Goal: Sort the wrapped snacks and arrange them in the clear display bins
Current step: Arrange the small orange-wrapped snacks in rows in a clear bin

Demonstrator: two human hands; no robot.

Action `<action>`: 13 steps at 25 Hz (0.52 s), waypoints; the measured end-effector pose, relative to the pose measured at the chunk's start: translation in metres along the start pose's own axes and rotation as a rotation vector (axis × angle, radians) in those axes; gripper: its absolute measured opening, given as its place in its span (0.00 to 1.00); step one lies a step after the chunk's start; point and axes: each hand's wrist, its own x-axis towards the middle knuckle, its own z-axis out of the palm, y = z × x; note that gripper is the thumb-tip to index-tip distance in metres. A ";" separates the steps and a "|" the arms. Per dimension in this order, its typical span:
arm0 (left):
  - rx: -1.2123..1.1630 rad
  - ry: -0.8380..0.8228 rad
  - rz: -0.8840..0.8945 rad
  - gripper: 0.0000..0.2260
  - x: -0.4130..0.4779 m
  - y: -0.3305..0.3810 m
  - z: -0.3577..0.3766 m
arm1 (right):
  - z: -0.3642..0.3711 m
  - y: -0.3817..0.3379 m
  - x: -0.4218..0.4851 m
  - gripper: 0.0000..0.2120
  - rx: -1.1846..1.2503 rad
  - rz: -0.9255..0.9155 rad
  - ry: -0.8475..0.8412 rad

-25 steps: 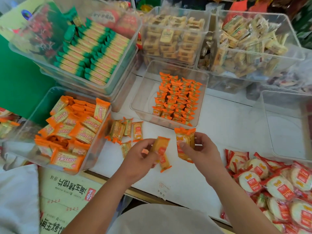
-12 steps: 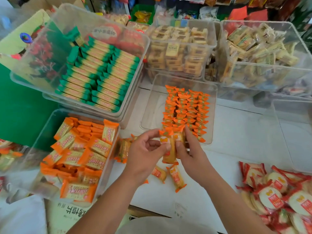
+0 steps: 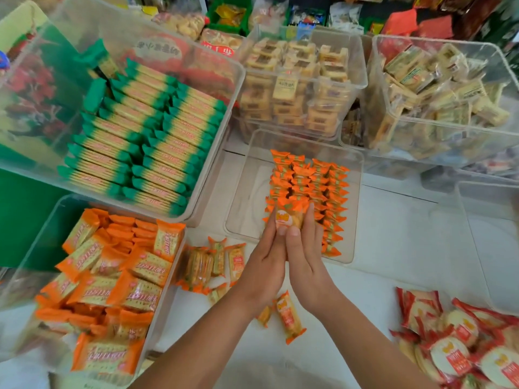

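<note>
Snack shop: clear bins (image 3: 362,80) of wrapped snacks (image 3: 146,141)

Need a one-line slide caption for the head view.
Both hands, left hand and right hand, press a small orange-wrapped snack into the rows in the clear bin.

The work surface is a flat white tabletop (image 3: 407,248) with thin seam lines crossing it between panels. A wooden edge strip borders its near side at lower left. To the left, a flat dark green panel (image 3: 25,220) lies beside the tabletop. Along the far edge stands a row of blurred shelf stock: a green plastic crate (image 3: 230,15), red packaging (image 3: 415,23), and mixed printed bags. Lighting is bright, even and diffuse, and casts only soft shadows on the white surface.
</note>
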 end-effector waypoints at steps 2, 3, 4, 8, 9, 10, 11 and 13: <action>-0.013 -0.063 -0.003 0.21 0.016 0.004 -0.007 | -0.006 0.006 0.017 0.31 0.033 -0.015 0.020; -0.005 -0.061 0.017 0.22 0.026 0.005 -0.012 | -0.010 0.004 0.025 0.29 0.049 -0.028 0.006; 0.000 -0.037 0.048 0.23 0.034 0.007 -0.016 | -0.013 0.003 0.033 0.27 0.071 -0.031 -0.026; 0.028 0.150 0.105 0.30 0.065 0.010 -0.040 | -0.045 -0.006 0.077 0.34 0.237 0.046 -0.210; 0.060 0.166 0.106 0.33 0.071 0.010 -0.047 | -0.057 -0.010 0.092 0.38 0.228 0.060 -0.250; 0.096 0.167 0.100 0.36 0.078 0.010 -0.054 | -0.068 -0.017 0.107 0.40 0.154 0.048 -0.304; 0.126 0.165 0.093 0.38 0.085 0.011 -0.060 | -0.077 -0.024 0.123 0.39 0.057 0.025 -0.369; 0.163 0.168 0.086 0.38 0.100 0.015 -0.068 | -0.087 -0.035 0.154 0.36 -0.093 0.000 -0.470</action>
